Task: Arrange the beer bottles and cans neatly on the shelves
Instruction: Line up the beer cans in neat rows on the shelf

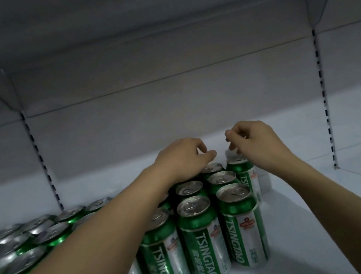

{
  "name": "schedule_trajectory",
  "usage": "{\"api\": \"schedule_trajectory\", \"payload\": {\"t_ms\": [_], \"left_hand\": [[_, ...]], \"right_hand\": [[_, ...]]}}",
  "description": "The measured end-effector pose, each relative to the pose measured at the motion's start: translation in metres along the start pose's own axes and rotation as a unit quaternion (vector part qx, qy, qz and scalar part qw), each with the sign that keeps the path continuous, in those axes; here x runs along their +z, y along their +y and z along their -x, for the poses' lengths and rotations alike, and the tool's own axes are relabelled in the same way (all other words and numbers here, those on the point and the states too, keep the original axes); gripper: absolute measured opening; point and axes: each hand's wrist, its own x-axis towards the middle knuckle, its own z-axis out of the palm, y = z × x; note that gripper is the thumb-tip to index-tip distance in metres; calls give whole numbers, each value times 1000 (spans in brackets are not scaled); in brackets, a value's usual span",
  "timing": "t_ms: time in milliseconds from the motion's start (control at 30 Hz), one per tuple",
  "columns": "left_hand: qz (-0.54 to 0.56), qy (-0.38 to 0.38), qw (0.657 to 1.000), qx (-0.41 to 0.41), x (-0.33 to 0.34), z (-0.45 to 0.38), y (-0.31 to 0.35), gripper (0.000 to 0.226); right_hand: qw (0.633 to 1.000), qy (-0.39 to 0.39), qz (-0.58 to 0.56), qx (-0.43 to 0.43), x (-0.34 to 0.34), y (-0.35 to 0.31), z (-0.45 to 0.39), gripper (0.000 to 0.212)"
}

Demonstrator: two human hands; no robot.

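Both arms reach deep over the white metal shelf (pixel 308 223), likely to square up the back of the block. The left hand (pixel 184 157) rests with curled fingers on the top of a rear green-and-silver Tsingtao beer can (pixel 212 168); whether it truly grips, I cannot tell. The right hand (pixel 253 140) hovers with fingers loosely bent just above the rearmost can (pixel 243 169), apparently holding nothing. Nearer than both hands, the packed cans (pixel 201 236) stand upright, long axes vertical, pull-tabs up, labels facing forward.
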Motion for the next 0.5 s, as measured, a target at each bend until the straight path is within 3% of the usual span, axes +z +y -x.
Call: {"api": "schedule_trajectory", "payload": {"t_ms": [267,500], "left_hand": [[-16,62,995,-76,-46,50,-50,43],[-11,77,988,-131,-91,114,-106,42]], "right_hand": [[989,-114,82,-42,26,-86,7,21],[980,-166,52,-94,82,-159,25,11]]}}
